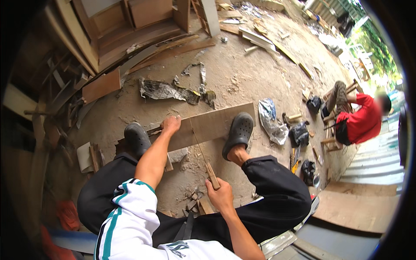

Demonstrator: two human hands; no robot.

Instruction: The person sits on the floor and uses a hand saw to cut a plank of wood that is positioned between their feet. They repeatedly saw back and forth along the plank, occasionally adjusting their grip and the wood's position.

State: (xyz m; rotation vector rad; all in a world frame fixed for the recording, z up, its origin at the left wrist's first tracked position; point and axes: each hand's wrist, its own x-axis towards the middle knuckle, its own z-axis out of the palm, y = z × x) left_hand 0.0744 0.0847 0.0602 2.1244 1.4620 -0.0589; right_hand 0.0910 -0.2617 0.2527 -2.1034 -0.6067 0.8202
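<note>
Your left hand (171, 124) presses flat on the far edge of the board (208, 125), fingers spread and gripping nothing, only bearing down. The right hand (222, 196) is clenched round the wooden handle of a saw (203, 156); its thin blade runs up from the handle and meets the board near the middle.

The board lies on the dirt floor (242, 78) just in front of you, its left end propped on scrap wood. The left shoe (137, 139) sits at that end; the right shoe (238, 134) is planted on top of the board, right of the cut.

To saw well here, judging by the setup:
- Keep weight on the right shoe so the board can't chatter.
- Keep your left fingers well left of the blade line; they look near it.
- Use long, light strokes, blade in line with your forearm.
- Ease off near the far edge, or the offcut may splinter.

Another person in a red shirt (362, 121) works well apart at right, among bags and tools (299, 134).
</note>
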